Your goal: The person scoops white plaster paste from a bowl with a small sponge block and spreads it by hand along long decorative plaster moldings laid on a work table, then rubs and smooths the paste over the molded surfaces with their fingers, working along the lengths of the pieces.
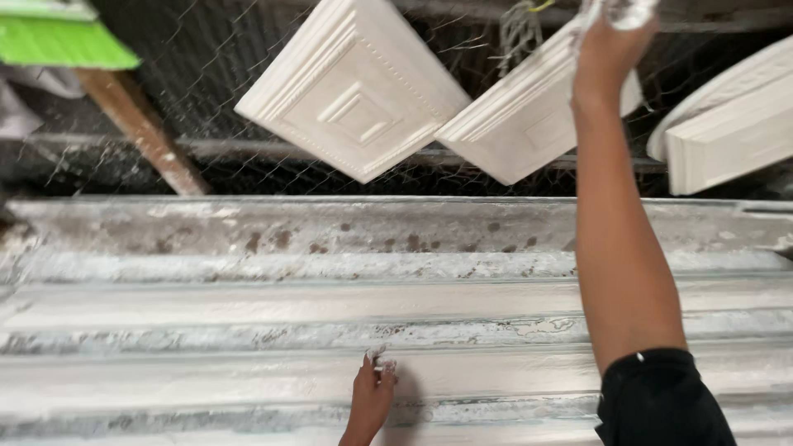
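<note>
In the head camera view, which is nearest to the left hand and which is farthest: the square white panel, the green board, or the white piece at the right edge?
From the left hand, low at the centre:
1. Square white panel, hanging above, middle.
2. Green board, top left corner.
3. White piece at the right edge, upper right.

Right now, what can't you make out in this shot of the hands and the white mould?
- Right hand, head view: fingertips and the whitish thing it holds are cut off by the top edge, so its grip is unclear.
- Left hand: wrist cut off by the bottom edge; plaster coats the fingertips.
- Long white mould: both ends run past the frame.
</note>
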